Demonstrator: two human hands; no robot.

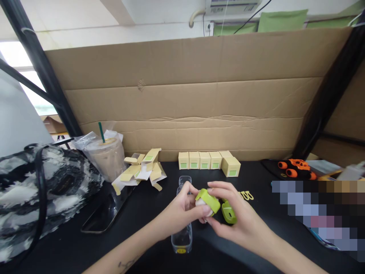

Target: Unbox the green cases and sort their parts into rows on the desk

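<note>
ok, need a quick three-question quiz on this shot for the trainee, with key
1. True or false: the left hand and the right hand are both on the green-and-white piece.

2. Which stand lined up in front of the cardboard panel?
A) clear plastic containers
B) small yellow boxes
C) drink cups

3. Fill in: the straw in the cup is ____ in colour.

Key: 1. True. 2. B. 3. Green.
</note>
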